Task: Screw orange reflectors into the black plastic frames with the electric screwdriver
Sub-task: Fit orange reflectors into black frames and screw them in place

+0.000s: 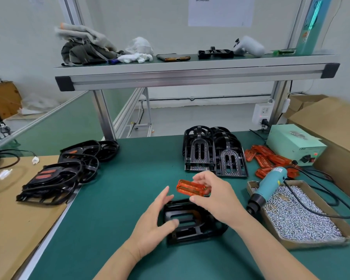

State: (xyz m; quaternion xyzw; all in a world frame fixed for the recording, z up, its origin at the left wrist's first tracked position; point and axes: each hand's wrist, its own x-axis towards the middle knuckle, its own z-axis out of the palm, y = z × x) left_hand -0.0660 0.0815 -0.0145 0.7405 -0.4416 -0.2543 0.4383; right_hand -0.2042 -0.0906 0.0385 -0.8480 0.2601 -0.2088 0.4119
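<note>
Reflector (190, 187) pinched between right hand (216, 201) thumb and fingers, poised just above black frame (190, 225), apparently for seating. Left hand (152, 225) fingers straight, apart, thumb steadying frame on counter (129, 178). Electric screwdriver (269, 186) lies beyond right fingers, within reach.

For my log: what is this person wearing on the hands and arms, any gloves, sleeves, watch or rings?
Nothing shows on either. The left hand and the right hand are gloveless, and no ring shows on the fingers in view. The left forearm and the right forearm are uncovered down to the bottom edge of the picture: no sleeve, cuff, watch or wristband shows.
</note>
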